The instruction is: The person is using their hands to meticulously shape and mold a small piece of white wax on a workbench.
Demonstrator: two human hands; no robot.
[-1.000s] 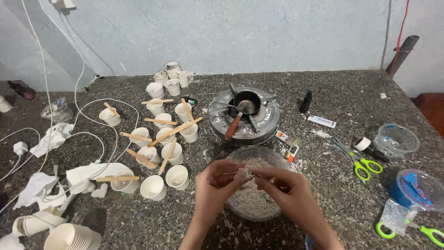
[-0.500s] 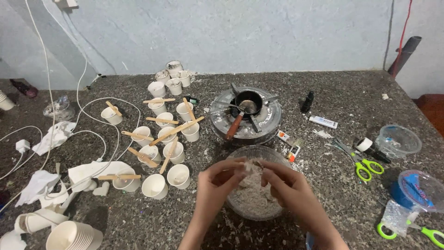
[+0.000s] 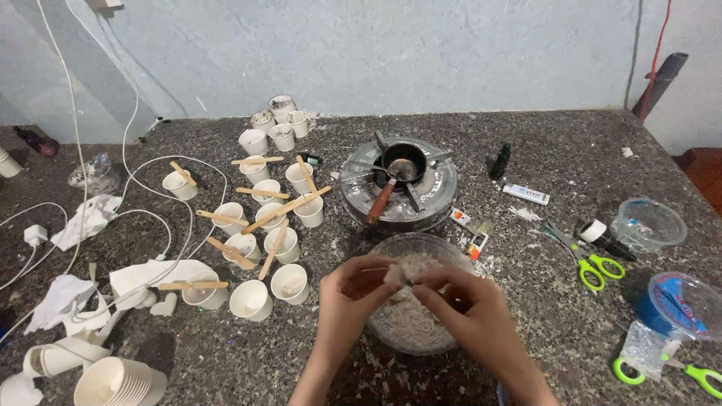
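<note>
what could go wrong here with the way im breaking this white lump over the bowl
Both hands, left hand and right hand, pinch the white lump above the glass bowl; crumbs may fall outside it, as flakes already litter the counter. An elbow could likely tip the open paper cups beside the bowl.

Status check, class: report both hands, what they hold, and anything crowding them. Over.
Left hand and right hand both pinch one pale waxy chunk over the glass bowl. Paper cups sit close on the left. Small stove just behind.
</note>
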